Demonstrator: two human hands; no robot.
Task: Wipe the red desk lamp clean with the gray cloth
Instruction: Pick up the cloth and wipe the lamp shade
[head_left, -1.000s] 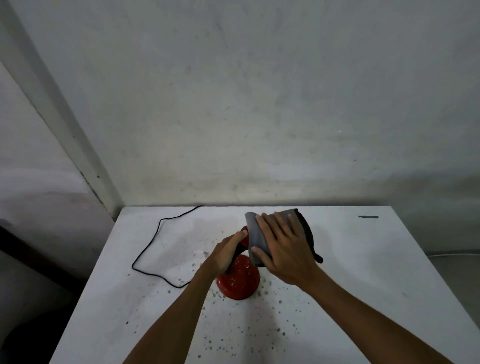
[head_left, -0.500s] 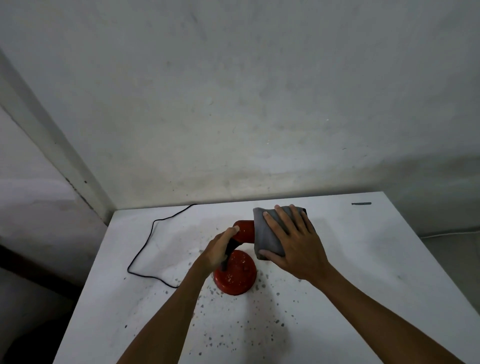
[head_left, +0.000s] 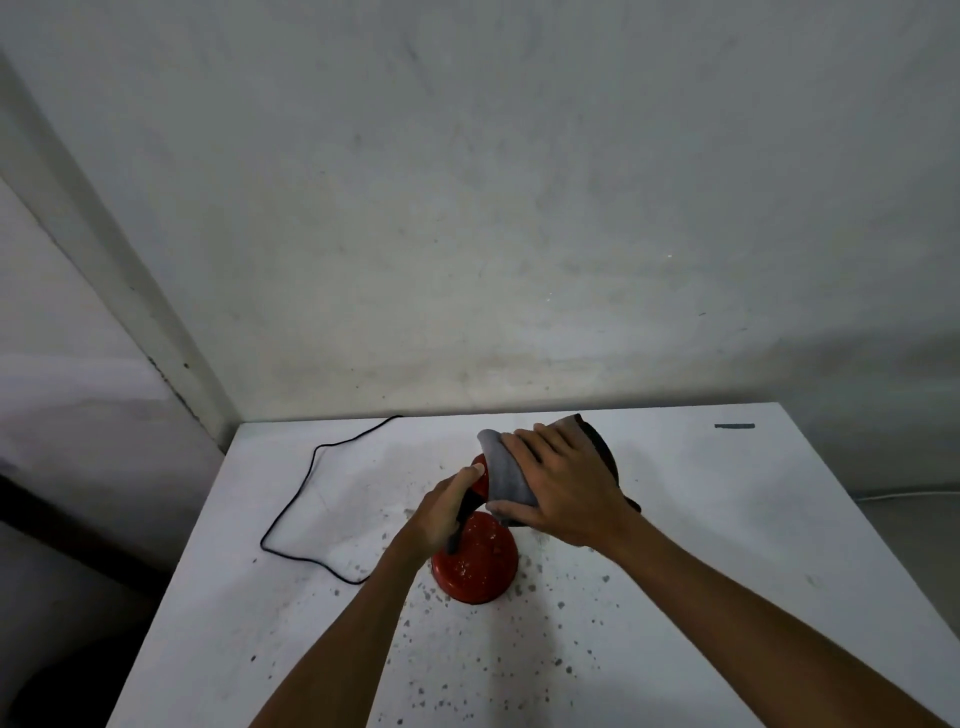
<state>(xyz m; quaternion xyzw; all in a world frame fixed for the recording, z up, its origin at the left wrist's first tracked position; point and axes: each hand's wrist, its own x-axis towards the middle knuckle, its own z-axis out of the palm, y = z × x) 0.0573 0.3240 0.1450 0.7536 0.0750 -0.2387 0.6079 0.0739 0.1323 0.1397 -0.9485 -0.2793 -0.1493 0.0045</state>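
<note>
Now right hand (head_left: 566, 488) presses gray cloth (head_left: 506, 475) on red lamp (head_left: 475, 566).

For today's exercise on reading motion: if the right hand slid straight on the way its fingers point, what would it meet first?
The right hand points up-left over the gray cloth; past the cloth's edge, bare table probably comes first, depth uncertain.
</note>
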